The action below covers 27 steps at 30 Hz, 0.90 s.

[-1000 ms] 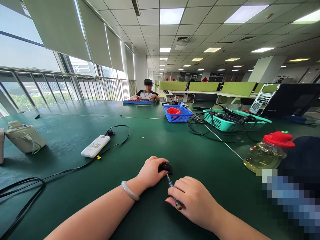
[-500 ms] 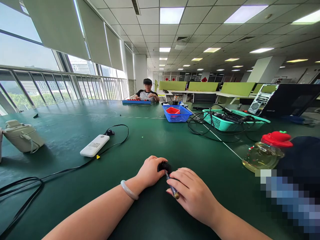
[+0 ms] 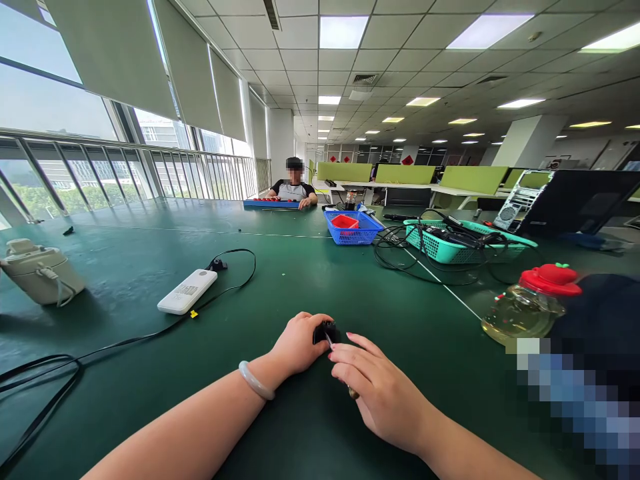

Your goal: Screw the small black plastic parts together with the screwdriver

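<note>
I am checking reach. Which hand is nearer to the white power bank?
Left. The left hand grips a small black part, right of the power bank and closer to the person. The right hand, on a screwdriver, is even farther right.

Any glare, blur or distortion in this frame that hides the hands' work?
Head view: even light from white ceiling panels, soft window sheen on the dark green table; edges bend, wide-angle; left hand and its small black part sharp; pixelated block masks lower right.

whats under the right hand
A screwdriver: its shaft shows by the small black part in the left hand, its handle end peeks out below. The right hand covers the rest.
</note>
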Each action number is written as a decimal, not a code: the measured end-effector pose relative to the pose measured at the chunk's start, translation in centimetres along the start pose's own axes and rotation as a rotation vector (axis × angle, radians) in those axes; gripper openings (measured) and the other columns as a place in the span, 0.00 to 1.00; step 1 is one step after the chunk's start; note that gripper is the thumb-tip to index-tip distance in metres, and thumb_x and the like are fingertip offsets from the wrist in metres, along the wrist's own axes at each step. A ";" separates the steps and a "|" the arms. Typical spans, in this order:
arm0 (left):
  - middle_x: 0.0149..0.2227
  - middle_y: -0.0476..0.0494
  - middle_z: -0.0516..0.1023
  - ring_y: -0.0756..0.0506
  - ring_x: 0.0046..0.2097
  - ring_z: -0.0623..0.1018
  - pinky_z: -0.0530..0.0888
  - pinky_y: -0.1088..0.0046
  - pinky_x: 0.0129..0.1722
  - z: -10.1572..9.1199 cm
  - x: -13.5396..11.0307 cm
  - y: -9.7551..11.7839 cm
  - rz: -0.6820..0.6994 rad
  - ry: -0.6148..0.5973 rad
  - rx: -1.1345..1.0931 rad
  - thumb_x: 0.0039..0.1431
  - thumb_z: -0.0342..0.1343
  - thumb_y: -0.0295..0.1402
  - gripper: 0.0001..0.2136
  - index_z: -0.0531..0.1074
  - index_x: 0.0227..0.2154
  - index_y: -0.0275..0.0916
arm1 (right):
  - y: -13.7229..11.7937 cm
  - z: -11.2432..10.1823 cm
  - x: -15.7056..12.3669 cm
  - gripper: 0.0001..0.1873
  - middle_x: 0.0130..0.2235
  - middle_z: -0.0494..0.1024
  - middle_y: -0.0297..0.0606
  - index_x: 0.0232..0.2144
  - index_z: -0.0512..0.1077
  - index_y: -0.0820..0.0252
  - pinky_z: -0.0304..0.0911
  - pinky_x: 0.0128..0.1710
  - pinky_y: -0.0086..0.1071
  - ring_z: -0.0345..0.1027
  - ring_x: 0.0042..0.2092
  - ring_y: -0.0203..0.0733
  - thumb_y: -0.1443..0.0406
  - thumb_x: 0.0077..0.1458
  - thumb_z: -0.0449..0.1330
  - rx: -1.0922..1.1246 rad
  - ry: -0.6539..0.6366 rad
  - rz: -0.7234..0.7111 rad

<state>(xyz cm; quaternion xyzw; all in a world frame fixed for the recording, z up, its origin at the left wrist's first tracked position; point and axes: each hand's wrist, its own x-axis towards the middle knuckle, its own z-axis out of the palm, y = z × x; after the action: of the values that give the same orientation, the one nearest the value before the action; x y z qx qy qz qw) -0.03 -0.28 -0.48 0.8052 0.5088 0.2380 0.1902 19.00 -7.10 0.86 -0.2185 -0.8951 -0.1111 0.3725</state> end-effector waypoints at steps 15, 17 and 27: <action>0.48 0.43 0.79 0.39 0.54 0.73 0.69 0.60 0.56 0.3 0.2 -0.4 -0.017 -0.015 0.013 0.53 0.61 0.35 0.25 0.69 0.56 0.43 | 1.7 -0.1 -0.4 0.15 0.41 0.80 0.40 0.41 0.67 0.56 0.70 0.55 0.48 0.77 0.45 0.43 0.78 0.58 0.51 0.043 0.176 0.168; 0.48 0.44 0.79 0.40 0.54 0.73 0.69 0.60 0.57 0.3 0.2 -0.3 -0.006 -0.023 0.010 0.52 0.63 0.34 0.26 0.70 0.55 0.43 | 2.4 -0.1 -0.7 0.11 0.41 0.80 0.38 0.42 0.68 0.55 0.69 0.55 0.47 0.77 0.45 0.43 0.74 0.60 0.54 0.078 0.235 0.260; 0.47 0.44 0.79 0.40 0.53 0.73 0.70 0.60 0.55 0.1 0.0 0.0 0.027 -0.059 0.054 0.53 0.63 0.34 0.20 0.74 0.50 0.45 | 4.1 0.7 -1.9 0.07 0.40 0.79 0.39 0.42 0.66 0.53 0.73 0.43 0.36 0.76 0.44 0.43 0.59 0.65 0.55 0.469 0.378 0.765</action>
<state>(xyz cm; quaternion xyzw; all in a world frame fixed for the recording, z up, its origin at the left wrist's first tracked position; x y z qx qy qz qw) -0.03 -0.27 -0.57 0.8234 0.4985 0.2027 0.1802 21.67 -3.78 -0.85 -0.4180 -0.6683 0.2007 0.5817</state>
